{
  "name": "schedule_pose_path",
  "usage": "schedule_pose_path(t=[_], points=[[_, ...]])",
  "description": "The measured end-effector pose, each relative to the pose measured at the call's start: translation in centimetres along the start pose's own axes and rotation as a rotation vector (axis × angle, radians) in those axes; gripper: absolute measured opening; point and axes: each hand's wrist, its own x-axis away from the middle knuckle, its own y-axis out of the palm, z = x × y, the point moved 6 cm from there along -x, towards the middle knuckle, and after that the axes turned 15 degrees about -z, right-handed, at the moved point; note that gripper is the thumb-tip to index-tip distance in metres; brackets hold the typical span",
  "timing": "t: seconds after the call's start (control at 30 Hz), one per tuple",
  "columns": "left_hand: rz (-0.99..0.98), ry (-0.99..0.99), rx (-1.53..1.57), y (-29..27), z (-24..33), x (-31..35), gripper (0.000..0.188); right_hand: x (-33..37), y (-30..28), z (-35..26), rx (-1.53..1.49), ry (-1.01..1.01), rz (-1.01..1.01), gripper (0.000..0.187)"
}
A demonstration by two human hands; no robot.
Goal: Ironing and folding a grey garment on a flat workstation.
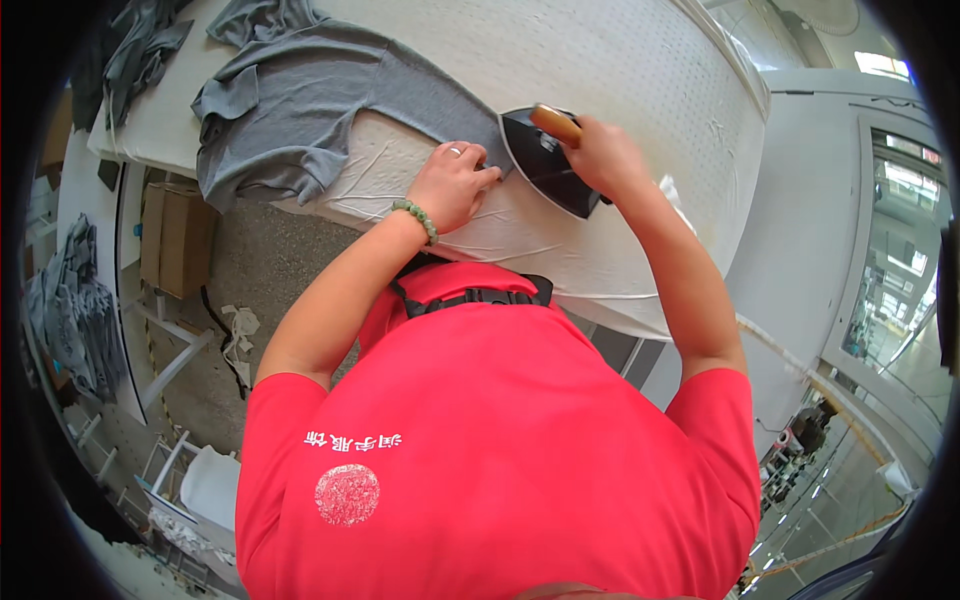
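The right hand (603, 152) is closed around the wooden handle (556, 124) of a dark iron (548, 165), which sits on the white padded board (640, 70) with its pointed end toward the left hand. The left hand (452, 185) lies flat, fingers spread and pressed down on the edge of a grey shirt (330, 95), its fingertips just beside the iron's tip; it grips nothing. A ring shows on one finger, and a green bead bracelet (418, 217) circles the left wrist. The shirt stretches from the iron up and left across the board, its far part bunched and hanging over the board's left edge. More grey cloth (135, 50) lies at the board's upper left corner. The person wears a red top (500, 440) with a black strap (470, 296) at the neck. Below the board, to the left, stand a cardboard box (175, 238) and a heap of grey garments (70, 305) on the floor.
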Motion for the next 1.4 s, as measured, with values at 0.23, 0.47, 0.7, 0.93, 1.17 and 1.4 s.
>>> schedule_pose_path(t=[0.23,0.47,0.7,0.93,1.17,1.4], points=[[-0.011,0.022,0.026,0.2,-0.8,-0.1,0.035,-0.7,1.6,-0.9,0.052,-0.028,-0.156,0.034],[-0.096,0.041,-0.02,-2.8,-6.2,0.5,0.03,1.3,4.1,-3.4,-0.081,0.007,-0.324,0.041],[-0.082,-0.101,-0.141,-9.3,-15.3,5.0,0.031,-1.8,4.6,-12.4,-0.208,-0.01,-0.314,0.044],[0.108,-0.309,0.214,-13.4,-19.9,9.6,0.026,-6.2,4.3,-21.8,-0.145,-0.013,-0.319,0.04],[0.331,-0.599,0.037,-20.3,-33.0,13.2,0.028,-7.0,3.5,-23.7,-0.138,0.038,-0.282,0.039],[0.279,-0.719,-0.197,-20.1,-39.1,14.0,0.036,-11.0,-0.1,-21.0,-0.259,0.193,-0.037,0.037]])
